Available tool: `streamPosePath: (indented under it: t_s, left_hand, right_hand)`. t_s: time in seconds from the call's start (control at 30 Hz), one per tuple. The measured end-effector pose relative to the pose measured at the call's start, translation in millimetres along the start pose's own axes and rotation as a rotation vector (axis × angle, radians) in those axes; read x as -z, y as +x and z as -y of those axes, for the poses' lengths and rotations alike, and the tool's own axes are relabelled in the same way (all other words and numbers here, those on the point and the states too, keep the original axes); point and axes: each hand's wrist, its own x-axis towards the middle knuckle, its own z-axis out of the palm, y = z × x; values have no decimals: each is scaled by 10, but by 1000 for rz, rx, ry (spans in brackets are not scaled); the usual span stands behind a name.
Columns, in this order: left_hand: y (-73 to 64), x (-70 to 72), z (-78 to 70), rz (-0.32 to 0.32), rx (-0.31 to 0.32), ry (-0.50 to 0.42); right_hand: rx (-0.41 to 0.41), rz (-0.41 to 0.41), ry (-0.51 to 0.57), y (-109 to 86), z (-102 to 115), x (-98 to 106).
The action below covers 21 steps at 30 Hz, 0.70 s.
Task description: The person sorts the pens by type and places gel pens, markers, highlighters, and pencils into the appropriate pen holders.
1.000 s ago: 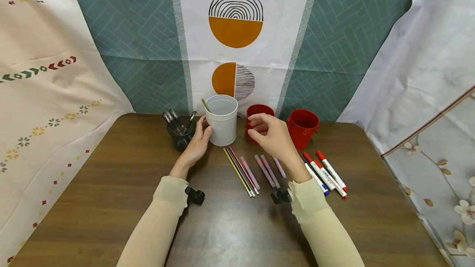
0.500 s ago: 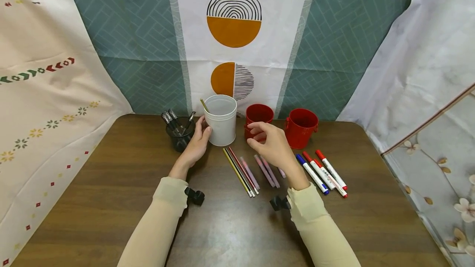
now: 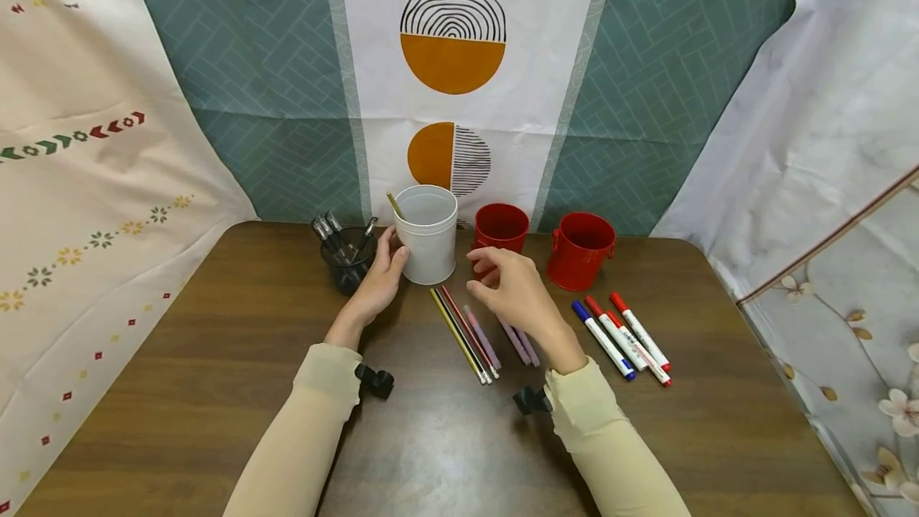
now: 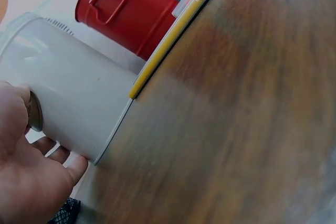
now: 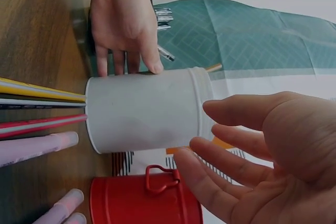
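Observation:
My left hand (image 3: 375,286) holds the left side of a white bucket (image 3: 431,250), its thumb in front and its other fingers reaching around the side. One gold-coloured pencil (image 3: 394,204) leans inside the bucket, its end above the rim. My right hand (image 3: 518,292) hovers to the right, fingers loosely bent and apart, with nothing between them; in the right wrist view its thumb tip overlaps the bucket's rim. Below the bucket lie several pencils (image 3: 463,333), yellow, dark and red. Beside them is a pink pen (image 3: 482,327), and more pink pens (image 3: 518,344) lie partly hidden by my right hand.
Left of the bucket stands a black mesh holder (image 3: 349,271) with several pens. Two red buckets, one behind my right hand (image 3: 502,223) and another (image 3: 580,252) further right, stand at the back. Red markers (image 3: 639,329) and a blue marker (image 3: 605,341) lie at the right.
My right hand has moved left and slightly down, uncovering the blue marker and more of the right red bucket. My left hand stays on the white bucket.

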Motion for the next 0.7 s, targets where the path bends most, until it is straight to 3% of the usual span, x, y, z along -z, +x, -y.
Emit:
streamPosePath:
  t_s: [0.43, 0.7]
  left_hand:
    - [-12, -15, 14, 4, 6, -6]
    - [10, -25, 12, -10, -10, -12]
  right_hand:
    - [-40, 70, -55, -14, 7, -115]
    - [-11, 138, -108, -24, 24, -279]
